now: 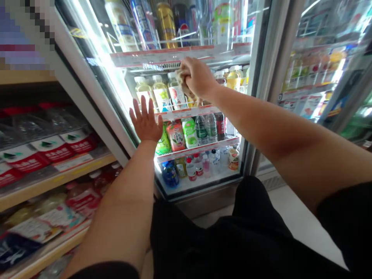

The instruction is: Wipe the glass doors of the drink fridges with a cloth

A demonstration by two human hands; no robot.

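Note:
My right hand (200,77) is closed around a crumpled beige cloth (183,79) and holds it against the glass door (203,62) of a lit drinks cooler. Lower and to the left, my left hand (146,121) lies flat at the same door with its fingers spread. Behind the glass, pale juice bottles (161,95) stand on a shelf near both hands. A row below holds a red-labelled bottle (176,135) and a green-and-white bottle (190,132).
Wooden shelves (58,176) with packs of bottles run along the left. A second cooler door (314,77) stands to the right, past a metal frame (269,73). Small bottles (191,169) occupy the cooler's bottom. Pale floor (305,221) shows at lower right, beside my dark-clothed legs.

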